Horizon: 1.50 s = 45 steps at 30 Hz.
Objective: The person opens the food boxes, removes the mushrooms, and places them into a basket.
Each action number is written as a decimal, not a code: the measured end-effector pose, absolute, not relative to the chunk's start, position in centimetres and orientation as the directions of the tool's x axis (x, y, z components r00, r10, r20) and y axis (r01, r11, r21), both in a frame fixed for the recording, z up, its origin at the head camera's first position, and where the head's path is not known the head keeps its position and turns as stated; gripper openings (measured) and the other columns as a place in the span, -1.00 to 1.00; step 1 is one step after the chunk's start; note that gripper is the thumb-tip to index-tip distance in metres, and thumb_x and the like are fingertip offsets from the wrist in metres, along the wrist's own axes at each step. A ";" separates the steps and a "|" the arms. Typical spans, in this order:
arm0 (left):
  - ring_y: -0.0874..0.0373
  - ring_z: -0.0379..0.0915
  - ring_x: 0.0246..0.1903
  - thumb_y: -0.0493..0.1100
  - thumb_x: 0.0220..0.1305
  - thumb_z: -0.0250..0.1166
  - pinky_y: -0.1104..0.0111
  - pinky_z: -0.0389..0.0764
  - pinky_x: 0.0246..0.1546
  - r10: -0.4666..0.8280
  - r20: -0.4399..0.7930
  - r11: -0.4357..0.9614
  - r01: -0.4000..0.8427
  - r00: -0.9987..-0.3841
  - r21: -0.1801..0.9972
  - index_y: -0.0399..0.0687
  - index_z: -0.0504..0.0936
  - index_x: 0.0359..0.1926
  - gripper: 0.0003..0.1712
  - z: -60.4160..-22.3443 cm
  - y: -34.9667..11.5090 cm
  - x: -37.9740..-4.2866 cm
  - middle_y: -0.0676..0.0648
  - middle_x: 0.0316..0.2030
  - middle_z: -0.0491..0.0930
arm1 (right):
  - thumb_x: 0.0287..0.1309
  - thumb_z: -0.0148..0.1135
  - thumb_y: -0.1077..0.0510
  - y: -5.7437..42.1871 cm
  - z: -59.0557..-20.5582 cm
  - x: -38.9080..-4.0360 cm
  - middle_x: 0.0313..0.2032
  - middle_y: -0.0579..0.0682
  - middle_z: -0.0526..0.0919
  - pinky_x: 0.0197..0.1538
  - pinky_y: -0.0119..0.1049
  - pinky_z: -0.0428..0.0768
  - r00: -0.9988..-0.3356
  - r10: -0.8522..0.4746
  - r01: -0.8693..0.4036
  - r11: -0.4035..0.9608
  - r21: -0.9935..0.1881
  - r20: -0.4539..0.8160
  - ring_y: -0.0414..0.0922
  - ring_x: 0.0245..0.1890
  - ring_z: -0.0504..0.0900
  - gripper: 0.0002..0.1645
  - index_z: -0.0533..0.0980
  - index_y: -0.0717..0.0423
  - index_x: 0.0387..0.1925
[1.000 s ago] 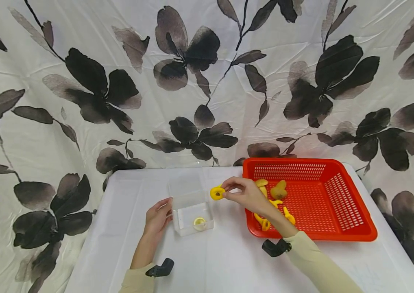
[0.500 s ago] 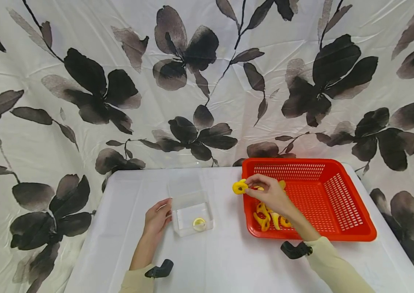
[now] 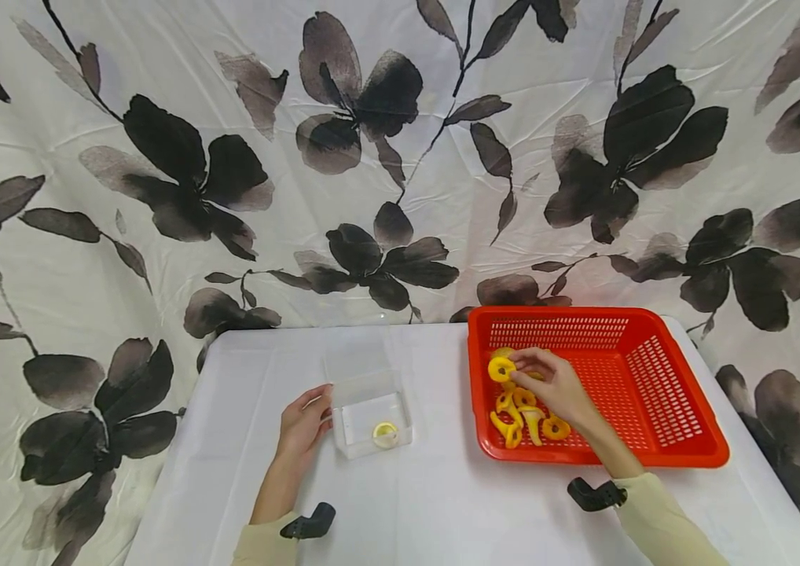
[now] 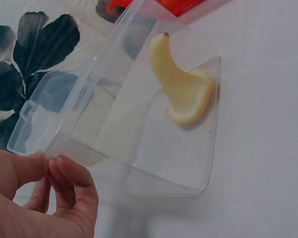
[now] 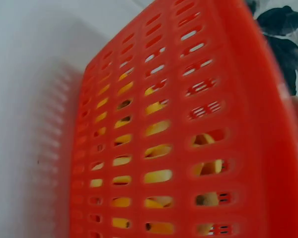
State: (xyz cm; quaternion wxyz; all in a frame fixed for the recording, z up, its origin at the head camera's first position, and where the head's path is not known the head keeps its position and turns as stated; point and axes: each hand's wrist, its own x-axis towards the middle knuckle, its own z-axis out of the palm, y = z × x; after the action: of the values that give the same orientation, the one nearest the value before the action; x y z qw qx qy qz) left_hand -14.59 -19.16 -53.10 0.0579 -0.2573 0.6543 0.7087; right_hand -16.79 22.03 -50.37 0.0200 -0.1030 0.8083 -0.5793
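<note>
My left hand [image 3: 305, 420] pinches the left edge of a clear plastic box [image 3: 352, 450] with its lid swung back. In the left wrist view, thumb and fingers meet at the box's edge beside the hinge. Inside the box lies one pale yellow mushroom [image 4: 184, 91] with a curved, dark-tipped stem. My right hand [image 3: 554, 383] pinches a yellow mushroom [image 3: 501, 369], its ring-like cap facing the head camera, over the left part of a red basket [image 3: 655, 452]. Several yellow mushrooms [image 3: 533, 424] lie below in the basket. The right wrist view mostly shows the basket's slotted wall [image 5: 179, 114].
A white cloth covers the table [image 3: 435, 503]. Behind it hangs a white curtain [image 3: 442, 196] with dark flower prints. The basket's raised rim [image 3: 479, 448] stands between the box and the mushrooms. A black wrist camera [image 3: 596, 494] is strapped to each arm.
My right hand has moved right with the yellow mushroom, from near the box to over the basket. My left hand and the box have stayed in place.
</note>
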 end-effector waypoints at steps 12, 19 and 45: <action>0.20 0.50 -0.24 -0.10 0.49 0.28 0.51 0.61 -0.35 -0.249 -0.448 -0.141 -0.426 -0.859 0.894 -0.31 0.50 0.30 -0.50 -53.0 -18.8 -14.6 -0.04 -0.23 0.58 | 0.31 0.31 0.37 22.3 -51.9 -17.3 -0.14 0.14 0.72 -0.09 -0.31 0.71 -0.976 -0.217 -0.092 0.522 -0.848 -0.027 0.05 -0.15 0.71 -0.74 0.60 0.25 0.02; 0.19 0.50 -0.24 -0.09 0.49 0.28 0.51 0.61 -0.35 -0.246 -0.435 -0.128 -0.415 -0.866 0.901 -0.32 0.50 0.29 -0.50 -52.8 -18.7 -14.4 -0.05 -0.23 0.58 | 0.33 0.30 0.35 21.9 -51.7 -17.4 -0.10 0.16 0.71 -0.06 -0.23 0.72 -0.965 -0.258 -0.101 0.543 -0.834 -0.051 0.05 -0.13 0.71 -0.70 0.59 0.32 0.07; 0.19 0.49 -0.26 -0.14 0.50 0.26 0.53 0.59 -0.38 -0.244 -0.436 -0.130 -0.416 -0.866 0.900 -0.35 0.50 0.28 -0.51 -52.6 -19.1 -14.6 -0.03 -0.27 0.58 | 0.31 0.36 0.27 16.3 -46.6 -19.3 -0.20 0.08 0.71 0.03 -0.09 0.70 -0.932 -0.346 -0.274 0.471 -0.839 0.110 -0.01 -0.16 0.68 -0.80 0.62 0.27 -0.08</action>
State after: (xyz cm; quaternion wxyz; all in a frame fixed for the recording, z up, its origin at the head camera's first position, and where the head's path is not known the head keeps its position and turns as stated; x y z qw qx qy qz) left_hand -14.56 -19.14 -52.61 0.0610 -0.2512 0.6567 0.7084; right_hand -19.26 16.29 -46.55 0.0378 -0.1809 0.8567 -0.4816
